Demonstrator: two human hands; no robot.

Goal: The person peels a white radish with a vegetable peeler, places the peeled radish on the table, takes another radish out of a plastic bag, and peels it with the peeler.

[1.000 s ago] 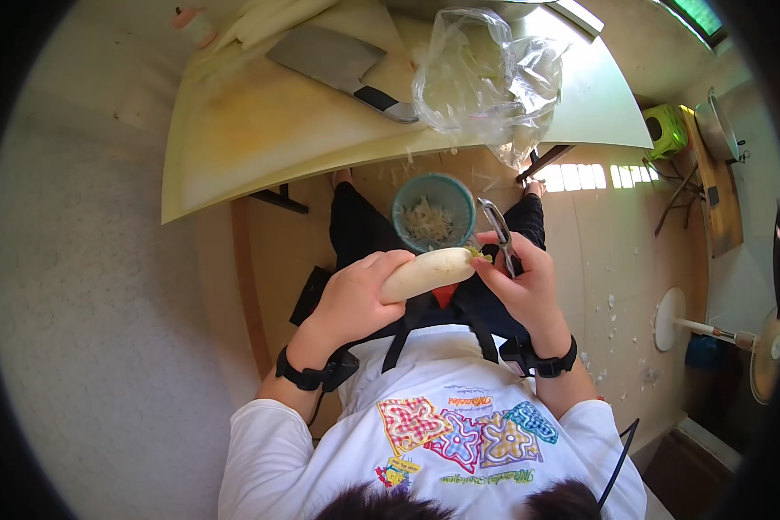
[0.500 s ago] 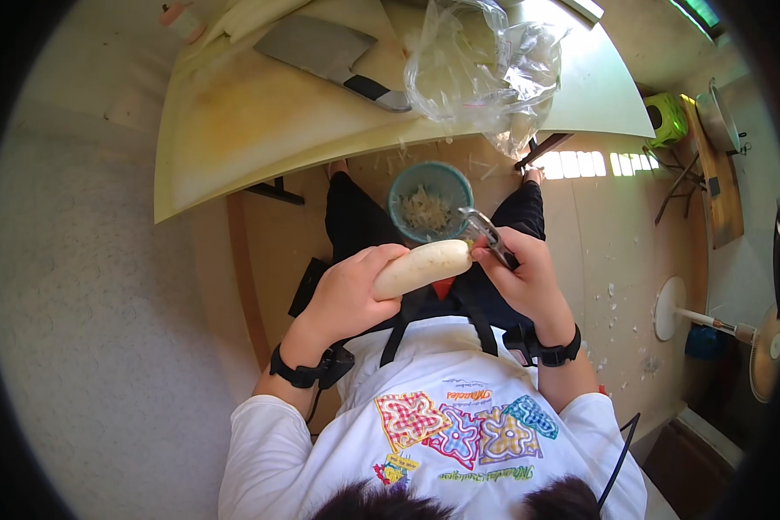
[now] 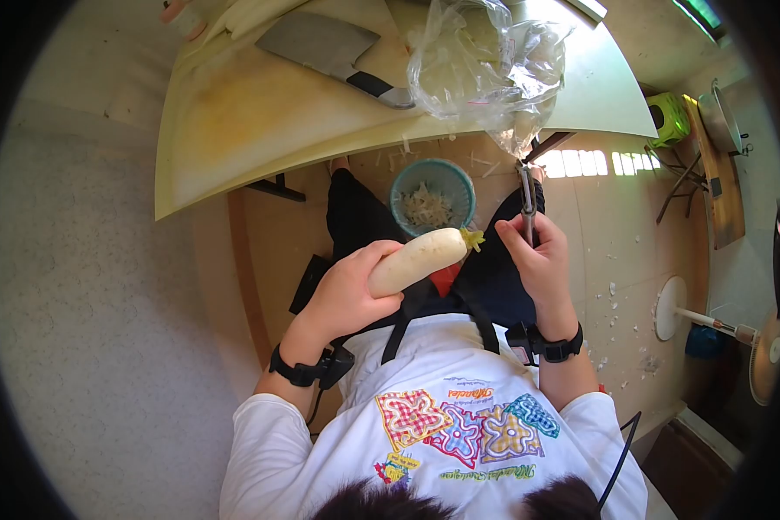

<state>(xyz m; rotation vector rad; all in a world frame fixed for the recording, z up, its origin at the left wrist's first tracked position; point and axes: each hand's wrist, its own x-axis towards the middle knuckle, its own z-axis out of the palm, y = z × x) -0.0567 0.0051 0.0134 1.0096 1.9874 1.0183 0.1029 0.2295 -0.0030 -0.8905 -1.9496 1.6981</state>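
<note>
While my left hand (image 3: 342,284) curls round the near end of the white radish (image 3: 418,263) above my lap (image 3: 504,293), my right hand (image 3: 539,253) closes on the peeler (image 3: 528,201), apart from the leafy tip (image 3: 472,239). I'd keep that left grip behind the peeler's path, angling strokes towards the bowl (image 3: 394,192).

The shirt (image 3: 425,360) was white and short-sleeved, its print (image 3: 412,414) showing patches in red check, blue with pink, yellow with purple, and teal, between orange and green lettering (image 3: 494,473). Black straps (image 3: 395,338) met its hem. The trousers (image 3: 355,208) were black; black wristbands (image 3: 296,373) carried boxy modules (image 3: 336,366). A dark cable (image 3: 617,464) trailed by the right sleeve (image 3: 600,433).
</note>
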